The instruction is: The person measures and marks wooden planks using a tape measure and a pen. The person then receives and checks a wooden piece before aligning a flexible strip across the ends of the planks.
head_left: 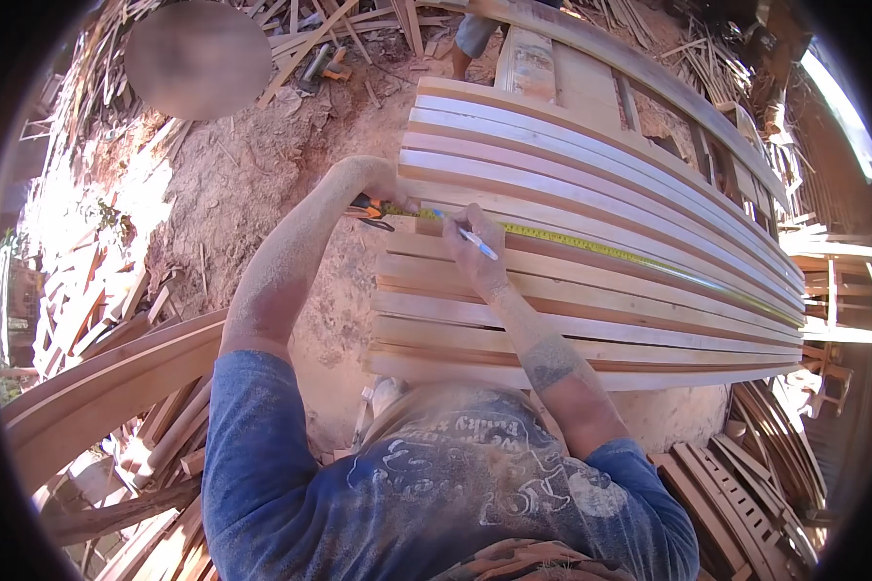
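While the left grip (388,186) is closed on the orange-and-black tape measure (366,203) at the left ends of the laid-out wooden planks (639,302), the yellow tape blade (591,246) runs away to the right, its long axis roughly following theirs. The right grip (475,250), pinched around a white-and-blue marker pen (480,244), rests just beside the left one, over the blade, and is the nearer hand to its long outstretched run; the pen slants back leftward, its writing end by the blade close to the left fingers.
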The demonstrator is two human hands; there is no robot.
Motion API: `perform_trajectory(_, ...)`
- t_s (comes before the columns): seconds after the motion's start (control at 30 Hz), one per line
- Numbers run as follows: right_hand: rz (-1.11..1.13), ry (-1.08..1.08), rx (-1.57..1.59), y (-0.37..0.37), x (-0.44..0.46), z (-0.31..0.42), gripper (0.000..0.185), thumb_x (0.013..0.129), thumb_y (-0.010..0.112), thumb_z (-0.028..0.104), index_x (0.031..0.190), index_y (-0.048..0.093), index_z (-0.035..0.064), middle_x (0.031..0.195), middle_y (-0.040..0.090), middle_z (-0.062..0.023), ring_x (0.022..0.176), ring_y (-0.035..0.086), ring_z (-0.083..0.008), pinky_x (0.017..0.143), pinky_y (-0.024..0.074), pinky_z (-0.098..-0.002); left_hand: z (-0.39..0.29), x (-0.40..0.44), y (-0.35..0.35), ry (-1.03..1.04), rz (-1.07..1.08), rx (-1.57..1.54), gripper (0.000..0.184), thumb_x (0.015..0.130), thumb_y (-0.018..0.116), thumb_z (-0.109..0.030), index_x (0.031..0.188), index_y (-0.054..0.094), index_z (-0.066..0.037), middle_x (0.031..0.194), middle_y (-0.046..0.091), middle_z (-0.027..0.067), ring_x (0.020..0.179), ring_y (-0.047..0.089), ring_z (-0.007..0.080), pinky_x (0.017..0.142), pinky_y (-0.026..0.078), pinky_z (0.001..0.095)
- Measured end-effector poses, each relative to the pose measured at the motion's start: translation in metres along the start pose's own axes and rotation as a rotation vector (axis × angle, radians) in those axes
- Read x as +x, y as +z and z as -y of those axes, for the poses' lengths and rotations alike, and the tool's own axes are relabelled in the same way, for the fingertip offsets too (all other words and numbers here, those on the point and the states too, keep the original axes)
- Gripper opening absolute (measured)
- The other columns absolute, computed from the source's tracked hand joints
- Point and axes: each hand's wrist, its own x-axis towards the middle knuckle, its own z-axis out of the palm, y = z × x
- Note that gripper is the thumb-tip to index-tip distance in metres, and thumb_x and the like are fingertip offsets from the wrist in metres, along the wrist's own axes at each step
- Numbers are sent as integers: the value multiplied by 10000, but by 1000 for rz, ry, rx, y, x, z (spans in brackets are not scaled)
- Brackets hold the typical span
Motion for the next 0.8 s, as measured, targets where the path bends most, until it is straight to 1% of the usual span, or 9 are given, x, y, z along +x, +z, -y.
perform_trajectory(0.1, -47, -109, -50, 2, 1, -3, 115, 850, 646, 75, 800, 560, 17, 662, 647, -108, 576, 634, -164, 539, 477, -291, -1, 0, -1, -40, 16, 15, 879, 591, 741, -734, 940, 680, 71, 821, 683, 150, 724, 647, 258, 640, 517, 357)
perform_trajectory(0.23, -41, -76, -62, 2, 1, -2, 120, 848, 648, 76, 793, 557, 19, 665, 645, -114, 579, 639, -176, 538, 480, -296, 2, 6, 1, -75, 29, 48, 889, 590, 733, -743, 944, 682, 71, 833, 685, 151, 740, 650, 259, 656, 521, 363)
perform_trajectory(0.3, -51, -82, -99, 3, 2, -2, 128, 846, 649, 81, 787, 553, 21, 663, 642, -118, 575, 639, -187, 537, 481, -301, 4, 6, 1, 8, 18, 37, 892, 593, 718, -759, 962, 688, 52, 839, 686, 149, 755, 650, 261, 670, 523, 370)
perform_trajectory(0.4, -46, -51, -123, 2, 2, -1, 139, 844, 654, 92, 781, 551, 24, 658, 640, -123, 564, 633, -204, 533, 481, -310, 1, 2, -2, 30, 13, 59, 892, 595, 695, -782, 997, 694, 15, 854, 690, 148, 776, 653, 268, 689, 526, 378)
perform_trajectory(0.5, -18, -15, -81, 3, 2, -10, 148, 867, 631, 173, 834, 577, 38, 701, 616, -120, 619, 592, -209, 597, 474, -341, 2, 2, 0, 34, 7, 49, 892, 598, 674, -801, 1020, 697, -15, 866, 695, 152, 788, 658, 276, 705, 530, 379)
perform_trajectory(0.6, -5, 16, -92, 2, 3, -9, 150, 880, 627, 178, 852, 586, 37, 685, 605, -117, 622, 586, -188, 584, 467, -335, -1, -1, -3, 21, 26, 62, 891, 613, 668, -799, 1037, 692, -15, 891, 700, 156, 804, 662, 278, 724, 533, 375)
perform_trajectory(0.7, -75, 31, -2, 0, 3, -2, 116, 887, 631, 116, 845, 557, 38, 599, 583, -58, 508, 545, -113, 495, 445, -284, -6, -3, -4, 3, 48, 45, 871, 633, 670, -783, 1061, 686, -24, 910, 701, 149, 810, 661, 269, 727, 531, 369)
perform_trajectory(0.77, -49, 89, 98, -11, -5, -2, 97, 920, 599, 122, 921, 556, 35, 672, 600, -53, 519, 525, -91, 489, 436, -271, -10, -11, -2, 9, 56, -42, 839, 643, 689, -757, 1093, 679, -49, 933, 702, 141, 827, 658, 257, 739, 526, 366)
perform_trajectory(0.8, -44, 91, 150, -20, -4, -1, 98, 936, 583, 125, 959, 556, 34, 709, 608, -50, 525, 515, -79, 486, 432, -264, 17, 18, 12, 66, 30, -62, 817, 638, 718, -729, 1121, 672, -72, 961, 703, 137, 856, 654, 251, 765, 520, 369)
